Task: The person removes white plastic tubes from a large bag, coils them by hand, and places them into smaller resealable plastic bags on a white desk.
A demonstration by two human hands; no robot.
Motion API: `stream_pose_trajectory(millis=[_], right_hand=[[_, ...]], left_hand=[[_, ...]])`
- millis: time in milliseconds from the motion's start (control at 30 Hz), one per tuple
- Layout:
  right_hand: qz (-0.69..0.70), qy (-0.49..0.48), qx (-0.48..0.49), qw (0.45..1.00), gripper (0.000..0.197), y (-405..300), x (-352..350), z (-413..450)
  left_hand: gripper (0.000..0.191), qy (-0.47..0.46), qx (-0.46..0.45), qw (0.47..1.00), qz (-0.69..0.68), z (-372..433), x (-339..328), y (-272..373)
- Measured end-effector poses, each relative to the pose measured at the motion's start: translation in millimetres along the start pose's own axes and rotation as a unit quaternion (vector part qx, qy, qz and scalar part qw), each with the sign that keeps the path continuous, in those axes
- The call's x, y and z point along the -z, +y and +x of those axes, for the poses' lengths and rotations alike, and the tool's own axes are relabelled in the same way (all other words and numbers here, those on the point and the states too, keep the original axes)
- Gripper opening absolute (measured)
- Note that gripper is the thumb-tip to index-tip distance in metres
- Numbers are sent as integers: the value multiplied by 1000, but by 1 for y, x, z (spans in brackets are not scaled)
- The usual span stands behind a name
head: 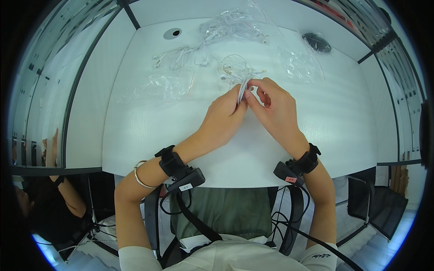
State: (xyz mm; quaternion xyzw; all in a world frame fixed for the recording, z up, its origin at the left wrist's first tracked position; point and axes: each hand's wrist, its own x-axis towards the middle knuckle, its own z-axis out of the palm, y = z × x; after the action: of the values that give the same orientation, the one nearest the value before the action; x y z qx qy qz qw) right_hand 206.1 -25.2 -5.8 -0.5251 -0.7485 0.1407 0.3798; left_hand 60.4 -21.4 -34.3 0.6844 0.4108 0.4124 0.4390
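A looped bundle of thin white cable stands between my two hands above the white table. My left hand grips the bundle between thumb and fingers. The thumb and index finger of my right hand pinch at the bundle's right side, with the other fingers curled. Just beyond my fingertips lies a loose tangle of white earphone cables with gold-coloured plugs. Part of the bundle is hidden by my fingers.
Farther back lie more white cables and a clear bag of coiled cables. Clear plastic bags rest left and right. A bagged black object lies near the back partition. Another person sits at left.
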Motion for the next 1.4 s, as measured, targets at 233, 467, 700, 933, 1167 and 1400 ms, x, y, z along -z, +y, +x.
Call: stream_pose_trajectory(millis=[233, 467, 700, 933, 1167, 1400], right_hand=[[203, -20, -66, 977, 14, 17, -2, 3], [305, -46, -111, 945, 12, 20, -2, 9], [401, -55, -106, 908, 9, 12, -3, 6], [305, -62, 2, 950, 10, 0, 1, 2], [258, -95, 95, 957, 14, 2, 6, 2], [261, -88, 33, 961, 13, 7, -1, 2]], left_hand=[[25, -55, 13, 997, -59, 2, 5, -2], [37, -44, 39, 994, -87, 5, 13, 8], [37, 25, 15, 991, -131, 5, 13, 16], [31, 37, 85, 962, -258, 7, 21, 15], [28, 55, 181, 942, -276, 7, 22, 22], [29, 33, 74, 979, -188, 9, 20, 12]])
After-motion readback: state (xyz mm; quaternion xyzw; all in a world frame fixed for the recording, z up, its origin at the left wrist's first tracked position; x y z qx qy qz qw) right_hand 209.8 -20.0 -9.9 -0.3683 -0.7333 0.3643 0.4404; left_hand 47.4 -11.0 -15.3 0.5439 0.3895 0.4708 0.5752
